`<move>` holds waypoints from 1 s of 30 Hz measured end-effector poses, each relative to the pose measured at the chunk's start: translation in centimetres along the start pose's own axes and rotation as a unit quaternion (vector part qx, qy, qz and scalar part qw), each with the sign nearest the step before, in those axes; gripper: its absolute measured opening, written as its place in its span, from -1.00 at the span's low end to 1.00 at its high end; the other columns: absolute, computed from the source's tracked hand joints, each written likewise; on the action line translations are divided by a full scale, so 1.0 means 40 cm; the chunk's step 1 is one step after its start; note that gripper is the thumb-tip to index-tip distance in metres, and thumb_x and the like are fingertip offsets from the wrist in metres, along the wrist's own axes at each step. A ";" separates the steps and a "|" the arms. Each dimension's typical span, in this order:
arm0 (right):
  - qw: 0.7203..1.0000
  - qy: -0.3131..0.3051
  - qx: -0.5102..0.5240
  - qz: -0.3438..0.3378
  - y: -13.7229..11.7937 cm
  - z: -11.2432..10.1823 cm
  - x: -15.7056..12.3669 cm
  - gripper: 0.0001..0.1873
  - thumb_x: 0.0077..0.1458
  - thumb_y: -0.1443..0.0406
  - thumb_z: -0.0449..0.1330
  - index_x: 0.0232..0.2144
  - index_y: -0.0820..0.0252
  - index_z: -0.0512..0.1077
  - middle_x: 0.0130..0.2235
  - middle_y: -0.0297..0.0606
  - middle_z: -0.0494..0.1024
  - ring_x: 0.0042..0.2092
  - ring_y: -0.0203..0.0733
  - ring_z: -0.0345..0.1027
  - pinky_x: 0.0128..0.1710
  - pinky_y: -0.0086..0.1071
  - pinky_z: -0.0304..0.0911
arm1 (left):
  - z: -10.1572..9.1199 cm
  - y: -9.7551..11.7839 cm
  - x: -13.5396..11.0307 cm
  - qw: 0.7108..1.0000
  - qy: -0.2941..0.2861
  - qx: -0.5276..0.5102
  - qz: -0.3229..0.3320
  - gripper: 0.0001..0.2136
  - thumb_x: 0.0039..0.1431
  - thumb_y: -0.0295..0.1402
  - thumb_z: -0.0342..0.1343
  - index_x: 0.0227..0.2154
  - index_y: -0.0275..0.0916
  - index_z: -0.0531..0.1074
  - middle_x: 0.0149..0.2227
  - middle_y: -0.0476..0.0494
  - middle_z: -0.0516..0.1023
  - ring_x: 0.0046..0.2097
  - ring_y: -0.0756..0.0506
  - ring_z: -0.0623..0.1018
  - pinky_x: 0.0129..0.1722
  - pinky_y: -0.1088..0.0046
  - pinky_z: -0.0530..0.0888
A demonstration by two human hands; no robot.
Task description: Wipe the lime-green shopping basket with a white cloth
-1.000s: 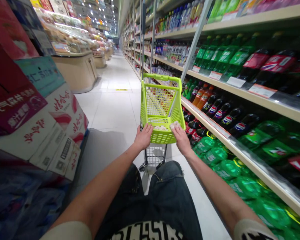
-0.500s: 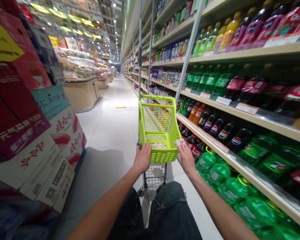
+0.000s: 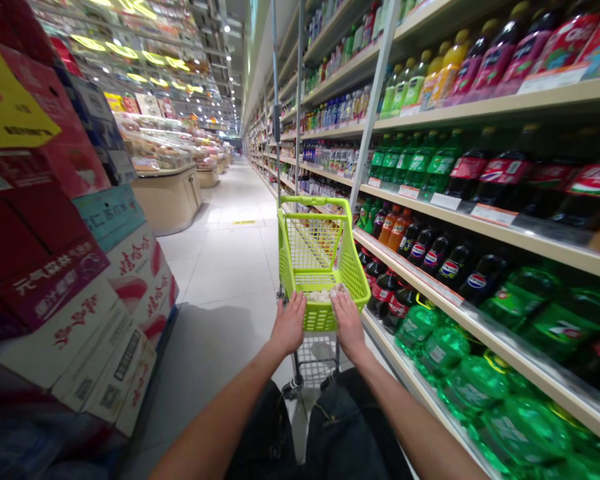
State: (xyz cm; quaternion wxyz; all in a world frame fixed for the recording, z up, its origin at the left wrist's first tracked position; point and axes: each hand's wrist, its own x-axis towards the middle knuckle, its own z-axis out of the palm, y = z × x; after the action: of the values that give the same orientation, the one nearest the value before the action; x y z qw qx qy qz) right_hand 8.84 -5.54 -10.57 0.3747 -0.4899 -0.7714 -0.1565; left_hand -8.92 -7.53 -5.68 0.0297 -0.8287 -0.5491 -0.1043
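A lime-green shopping cart (image 3: 359,283) with a plastic basket stands just in front of my knees. My left hand (image 3: 290,325) is at the near left corner of the basket, fingers together and hooked over the rim. In my right hand (image 3: 349,323) is a crumpled whitish cloth (image 3: 339,289), pressed against the near rim right of its middle. The fingertips and the underside of the cloth are partly hidden. Another whitish, crumpled piece (image 3: 319,295) lies in the basket between my hands; whether it joins the held cloth I cannot tell.
Shelves of soda bottles (image 3: 433,163) line the right side, with large green bottles (image 3: 473,377) low down near the cart. Stacked drink cartons (image 3: 55,267) rise close on the left. A tiled aisle (image 3: 225,250) runs ahead past a rounded display counter (image 3: 165,197).
My right hand has moved left with the cloth, from the basket's right corner along the near rim. My left hand stays at its corner. The view has shifted slightly.
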 end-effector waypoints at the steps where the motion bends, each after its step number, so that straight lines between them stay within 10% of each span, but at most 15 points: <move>1: 1.000 -0.005 0.003 0.001 -0.022 0.011 0.007 -0.46 0.03 0.55 -0.16 0.09 0.29 0.16 0.11 -0.04 0.23 0.22 -0.15 -0.14 0.12 -0.06 -0.02 | -0.002 0.003 0.000 1.000 -0.006 -0.005 0.001 -0.38 -0.05 -0.51 -0.16 0.16 -0.39 -0.09 0.24 -0.28 -0.10 0.25 -0.17 -0.16 0.15 0.02 -0.09; 5: 0.998 -0.043 0.013 -0.042 -0.092 0.042 0.030 -0.48 0.03 0.56 -0.15 0.06 0.35 0.21 0.10 -0.03 0.25 0.20 -0.13 -0.09 0.12 -0.09 -0.02 | -0.003 -0.001 -0.005 1.000 0.004 -0.002 -0.007 -0.37 -0.05 -0.52 -0.15 0.16 -0.36 -0.11 0.24 -0.26 -0.11 0.25 -0.16 -0.15 0.15 0.02 -0.08; 12: 0.997 0.011 -0.043 0.058 0.062 -0.042 -0.026 -0.44 0.02 0.57 -0.19 0.09 0.30 0.15 0.10 -0.01 0.23 0.22 -0.12 -0.16 0.09 -0.03 -0.02 | 0.001 -0.009 -0.015 1.000 0.005 0.008 -0.011 -0.40 -0.02 -0.53 -0.18 0.16 -0.38 -0.10 0.24 -0.26 -0.11 0.25 -0.16 -0.12 0.13 -0.02 -0.10; 19: 0.998 -0.009 -0.010 -0.058 -0.043 0.026 0.004 -0.43 0.01 0.57 -0.15 0.09 0.26 0.16 0.10 -0.12 0.25 0.21 -0.18 -0.14 0.12 -0.13 -0.02 | 0.005 -0.012 -0.012 0.998 0.031 0.055 0.010 -0.40 -0.04 -0.58 -0.20 0.16 -0.32 -0.05 0.23 -0.20 -0.04 0.25 -0.11 -0.09 0.15 0.01 -0.10; 25: 0.996 0.055 -0.064 0.043 0.107 -0.036 -0.026 -0.45 0.04 0.55 -0.19 0.09 0.28 0.15 0.08 -0.04 0.27 0.21 -0.12 -0.12 0.07 -0.04 0.01 | 0.006 -0.011 -0.014 0.995 0.035 0.089 -0.001 -0.41 -0.02 -0.58 -0.22 0.16 -0.30 -0.03 0.23 -0.15 -0.03 0.24 -0.12 -0.05 0.15 0.02 -0.02; 30: 0.998 0.046 -0.024 -0.017 0.010 0.006 -0.021 -0.40 -0.01 0.57 -0.16 0.12 0.27 0.10 0.10 -0.09 0.25 0.21 -0.15 -0.13 0.10 -0.10 0.01 | 0.012 -0.002 -0.011 0.996 0.037 0.087 0.000 -0.41 -0.02 -0.57 -0.22 0.16 -0.32 -0.04 0.23 -0.16 -0.03 0.24 -0.12 -0.05 0.14 0.01 -0.02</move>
State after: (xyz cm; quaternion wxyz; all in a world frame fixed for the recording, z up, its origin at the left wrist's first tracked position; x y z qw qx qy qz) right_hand 9.27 -5.75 -11.38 0.3950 -0.4776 -0.7578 -0.2041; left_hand -9.11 -7.81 -6.23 0.1219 -0.8185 -0.5547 -0.0870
